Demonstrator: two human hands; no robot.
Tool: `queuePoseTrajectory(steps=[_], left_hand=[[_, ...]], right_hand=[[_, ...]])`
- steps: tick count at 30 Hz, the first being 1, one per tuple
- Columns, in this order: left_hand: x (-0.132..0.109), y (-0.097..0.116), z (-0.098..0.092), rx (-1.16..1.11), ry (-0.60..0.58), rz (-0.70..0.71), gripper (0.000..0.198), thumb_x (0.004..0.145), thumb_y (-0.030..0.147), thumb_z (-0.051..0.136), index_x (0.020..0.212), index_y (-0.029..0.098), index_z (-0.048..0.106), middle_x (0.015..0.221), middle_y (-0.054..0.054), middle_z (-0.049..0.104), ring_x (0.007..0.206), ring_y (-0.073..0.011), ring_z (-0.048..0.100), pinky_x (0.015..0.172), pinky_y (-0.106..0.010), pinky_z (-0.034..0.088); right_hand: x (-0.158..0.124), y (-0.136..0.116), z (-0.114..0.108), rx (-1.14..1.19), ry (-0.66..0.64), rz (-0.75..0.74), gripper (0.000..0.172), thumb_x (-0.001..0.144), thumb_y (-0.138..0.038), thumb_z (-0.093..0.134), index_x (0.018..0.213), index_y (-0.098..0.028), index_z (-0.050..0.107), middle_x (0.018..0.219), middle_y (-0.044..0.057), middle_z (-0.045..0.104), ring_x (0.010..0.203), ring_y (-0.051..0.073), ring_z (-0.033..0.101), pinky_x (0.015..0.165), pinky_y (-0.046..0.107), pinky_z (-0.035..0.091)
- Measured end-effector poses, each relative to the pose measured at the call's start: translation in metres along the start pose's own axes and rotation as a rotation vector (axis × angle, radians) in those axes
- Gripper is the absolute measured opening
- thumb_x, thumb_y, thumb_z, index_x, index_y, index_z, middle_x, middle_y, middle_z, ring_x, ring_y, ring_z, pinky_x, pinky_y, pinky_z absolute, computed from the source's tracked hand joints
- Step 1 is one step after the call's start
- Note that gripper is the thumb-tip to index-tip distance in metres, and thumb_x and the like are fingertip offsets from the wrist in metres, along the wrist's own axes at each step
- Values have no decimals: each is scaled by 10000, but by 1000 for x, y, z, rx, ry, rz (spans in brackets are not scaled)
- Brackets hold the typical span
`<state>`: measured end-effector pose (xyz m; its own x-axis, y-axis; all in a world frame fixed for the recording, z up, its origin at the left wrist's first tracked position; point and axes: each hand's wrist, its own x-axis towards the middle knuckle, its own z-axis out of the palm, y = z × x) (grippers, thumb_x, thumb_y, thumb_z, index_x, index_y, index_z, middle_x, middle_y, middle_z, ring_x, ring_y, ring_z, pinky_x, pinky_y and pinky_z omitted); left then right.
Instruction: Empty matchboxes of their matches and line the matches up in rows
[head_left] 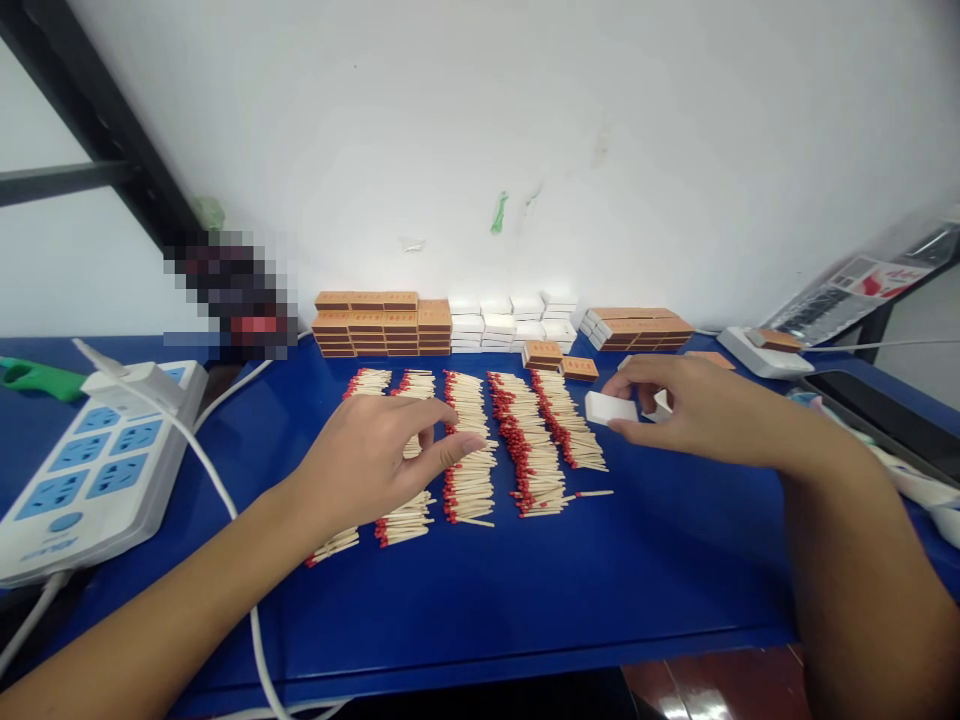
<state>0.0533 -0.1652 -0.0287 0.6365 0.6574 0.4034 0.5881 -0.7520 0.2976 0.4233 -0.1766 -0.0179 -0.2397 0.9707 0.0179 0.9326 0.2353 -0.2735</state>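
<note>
My right hand (670, 400) grips a small white matchbox tray (609, 409) between thumb and fingers, beside the rightmost row of matches. A second white piece shows under the palm, too hidden to identify. My left hand (390, 445) hovers over the matches on the left, its thumb and forefinger apart with nothing visible between them. Red-tipped matches (471, 480) lie in several long rows on the blue table (480, 600). One loose match (596, 493) lies to the right of the rows. Two orange matchboxes (579, 369) sit just behind the right rows.
Orange matchboxes (382, 325) stand stacked along the wall, next to piled white trays (495, 325). Another matchbox stack (641, 328) is farther right. A power strip (142, 470) with white cables takes up the left side. A dark phone (889, 415) lies at right.
</note>
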Motion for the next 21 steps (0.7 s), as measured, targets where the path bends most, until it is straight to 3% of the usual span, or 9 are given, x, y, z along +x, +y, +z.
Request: queuePoseTrajectory(steps=[3, 6, 11, 13, 16, 21], left_hand=[[-1, 1, 0, -2, -5, -10, 495, 1058, 598, 499, 967, 204, 784, 727, 24, 768, 602, -143, 666, 593, -287, 406], [-1, 2, 0, -5, 1, -12, 490, 1056, 600, 504, 973, 208, 786, 731, 24, 771, 610, -143, 674, 596, -285, 406], [1, 2, 1, -2, -9, -3, 498, 1060, 596, 495, 966, 204, 786, 723, 18, 767, 608, -144, 674, 594, -283, 406], [1, 1, 2, -1, -16, -6, 498, 1059, 598, 495, 962, 205, 786, 728, 18, 768, 613, -144, 676, 600, -284, 411], [2, 1, 2, -2, -21, -18, 492, 1057, 598, 500, 972, 208, 786, 739, 19, 774, 624, -145, 684, 608, -284, 420], [1, 2, 2, 1, -29, -21, 497, 1053, 606, 497, 966, 211, 787, 733, 15, 773, 625, -145, 686, 602, -280, 429]], right_hand=[[-2, 15, -2, -23, 4, 31, 339, 783, -507, 777, 986, -236, 753, 828, 59, 709, 706, 232, 634, 638, 349, 432], [-7, 9, -6, 48, -26, 0, 387, 769, -555, 807, 991, -246, 735, 863, 52, 705, 736, 219, 628, 644, 330, 435], [-13, -34, 0, 166, -443, -51, 350, 744, -546, 832, 744, -237, 669, 743, 3, 653, 655, 169, 579, 571, 289, 373], [-12, -44, 6, 163, -511, -48, 310, 745, -506, 827, 732, -239, 671, 731, -6, 649, 634, 161, 566, 550, 286, 343], [-8, -43, 13, 161, -496, -58, 312, 779, -518, 794, 719, -238, 669, 720, -4, 641, 624, 161, 558, 543, 289, 328], [-4, -28, 17, 141, -340, -74, 304, 835, -520, 746, 737, -241, 676, 714, 1, 640, 588, 153, 525, 524, 292, 305]])
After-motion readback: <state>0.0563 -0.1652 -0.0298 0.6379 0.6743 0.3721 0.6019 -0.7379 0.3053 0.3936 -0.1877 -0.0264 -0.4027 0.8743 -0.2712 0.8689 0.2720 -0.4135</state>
